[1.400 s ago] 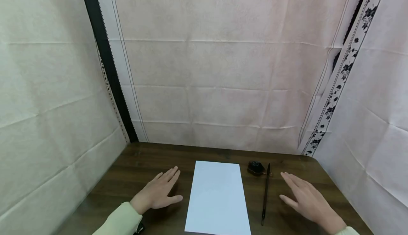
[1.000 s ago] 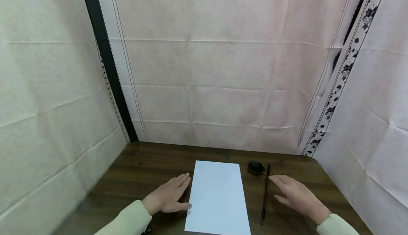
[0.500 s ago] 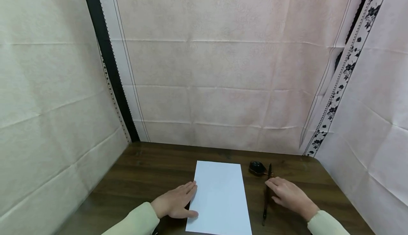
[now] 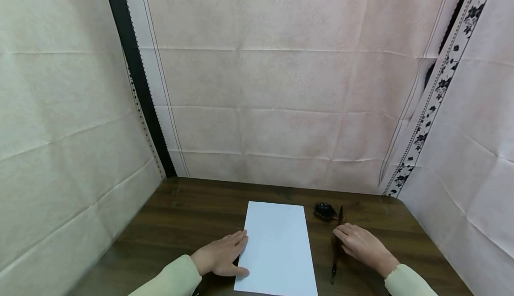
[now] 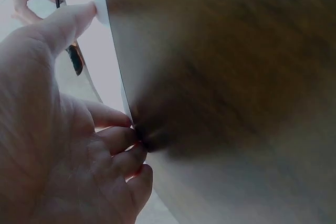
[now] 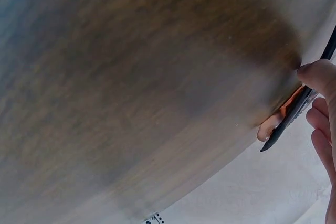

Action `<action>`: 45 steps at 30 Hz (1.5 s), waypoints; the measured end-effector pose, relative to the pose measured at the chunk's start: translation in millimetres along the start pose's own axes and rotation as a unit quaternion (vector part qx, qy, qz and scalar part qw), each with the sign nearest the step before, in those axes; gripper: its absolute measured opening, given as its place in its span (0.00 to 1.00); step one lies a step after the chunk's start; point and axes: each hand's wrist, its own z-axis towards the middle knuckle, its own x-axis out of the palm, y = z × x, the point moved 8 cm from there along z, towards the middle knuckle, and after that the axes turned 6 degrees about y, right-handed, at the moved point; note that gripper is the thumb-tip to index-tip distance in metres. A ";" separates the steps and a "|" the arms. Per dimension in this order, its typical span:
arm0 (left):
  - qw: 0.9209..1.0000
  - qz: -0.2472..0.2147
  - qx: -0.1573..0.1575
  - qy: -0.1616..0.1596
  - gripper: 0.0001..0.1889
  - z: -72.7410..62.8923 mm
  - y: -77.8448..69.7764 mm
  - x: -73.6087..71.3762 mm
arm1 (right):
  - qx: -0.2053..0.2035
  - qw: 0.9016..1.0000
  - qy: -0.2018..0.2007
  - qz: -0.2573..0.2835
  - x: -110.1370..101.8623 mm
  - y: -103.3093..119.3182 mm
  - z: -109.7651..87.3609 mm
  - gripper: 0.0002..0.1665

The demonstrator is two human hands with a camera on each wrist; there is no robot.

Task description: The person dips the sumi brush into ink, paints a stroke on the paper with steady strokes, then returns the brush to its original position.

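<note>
holding 1 brush (image 4: 335,258), lh (image 4: 222,256) on 1 ppr (image 4: 277,249)

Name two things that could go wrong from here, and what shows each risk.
Lifting the brush pinched in the right hand might nudge the small black object close beside it. The left hand touches the paper only along its left edge, so it could swivel or slip.

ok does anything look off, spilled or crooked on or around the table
Nothing really stands out: the white paper lies flat with the left hand at its edge, the right hand pinches the dark brush, and no spill shows on the table. Only the backdrop cloth is creased, as if from folding.
</note>
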 end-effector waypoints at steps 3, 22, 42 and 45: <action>1.000 -0.001 -0.001 -0.003 0.51 -1.3 0.6 -0.4 | -0.018 0.999 -0.021 -0.018 -0.2 0.9 1.7 0.24; 1.000 0.001 -0.005 0.006 0.51 0.9 -4.7 -0.5 | -0.107 0.990 -0.049 -0.076 6.3 8.3 -3.3 0.21; 1.000 -0.006 -0.001 0.000 0.51 -0.7 -5.0 -3.0 | -0.158 0.980 -0.076 -0.097 3.4 8.3 2.1 0.45; 1.000 -0.005 0.000 0.000 0.51 -1.2 -5.1 -3.6 | -0.160 0.978 -0.090 -0.095 -0.5 7.7 4.8 0.50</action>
